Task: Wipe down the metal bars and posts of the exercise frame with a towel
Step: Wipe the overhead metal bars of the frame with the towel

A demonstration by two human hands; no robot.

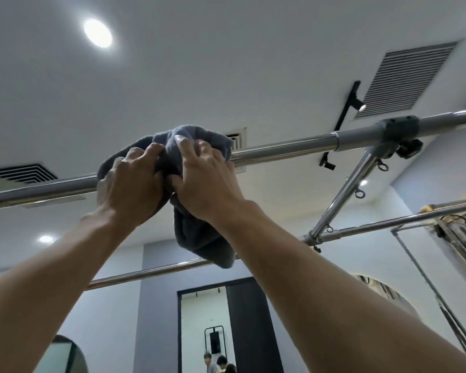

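A grey towel (199, 238) is draped over the near overhead chrome bar (280, 149) of the exercise frame, with one end hanging below it. My left hand (129, 181) grips the towel around the bar from below. Beside it, my right hand (205, 176) holds the towel's folds against the bar, fingers curled over the top. The two hands almost touch. The stretch of bar under the towel is hidden.
A grey corner joint (398, 127) links the near bar to a side bar with eye rings (345, 189), which runs to a farther parallel bar (145, 273). Ceiling vents, a track light and round lamps lie above. Two people appear in a doorway (218, 367) far below.
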